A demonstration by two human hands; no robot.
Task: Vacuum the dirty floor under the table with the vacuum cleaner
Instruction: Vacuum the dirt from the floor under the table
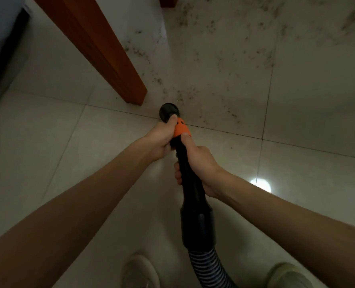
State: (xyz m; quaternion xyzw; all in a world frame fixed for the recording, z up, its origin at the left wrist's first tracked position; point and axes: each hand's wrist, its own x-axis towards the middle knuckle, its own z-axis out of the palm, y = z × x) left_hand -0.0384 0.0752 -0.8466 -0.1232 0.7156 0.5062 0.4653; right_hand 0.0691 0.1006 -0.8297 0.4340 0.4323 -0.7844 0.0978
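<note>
Dim, greenish indoor light. Round white glare spot on glossy floor [260, 185] at 4 o'clock, overhead lamp reflected. Broad soft shadow across tiles at 2 o'clock. Wide-angle bending: tile joints curve toward edges, corners darkened. Overall soft, slightly smeared; shoes at 6 o'clock blurred.

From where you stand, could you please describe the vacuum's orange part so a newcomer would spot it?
Start at the wooden table leg and drop to the black vacuum wand both hands grip. The orange collar sits behind the round nozzle, the only bright piece on the black tube.
</note>
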